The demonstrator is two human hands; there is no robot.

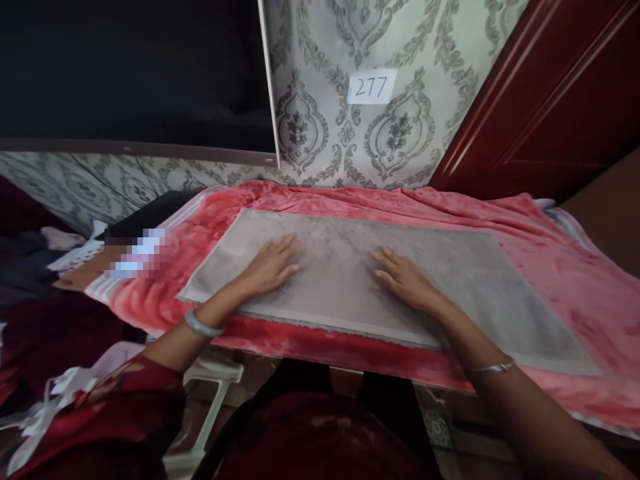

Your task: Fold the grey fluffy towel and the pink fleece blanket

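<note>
A long grey cloth [330, 280] lies spread out over a pink plush blanket [550, 280], its near edge slightly frayed. My left hand [273, 267] rests palm down on the left half of the cloth, fingers stretched out and pointing inward. On the middle of the cloth, right of centre, my right hand [403, 277] also lies flat with its fingers apart. Both hands touch the cloth's surface and hold nothing. Faint creases show in the fabric between and beyond the hands.
Behind the covered table stands a patterned wall with a paper marked 277 [373, 87]. A large dark screen [135, 73] hangs at upper left, and a dark red wooden panel [560, 87] rises at right. Below left are a white plastic stool [213, 400] and dark clothes [60, 347].
</note>
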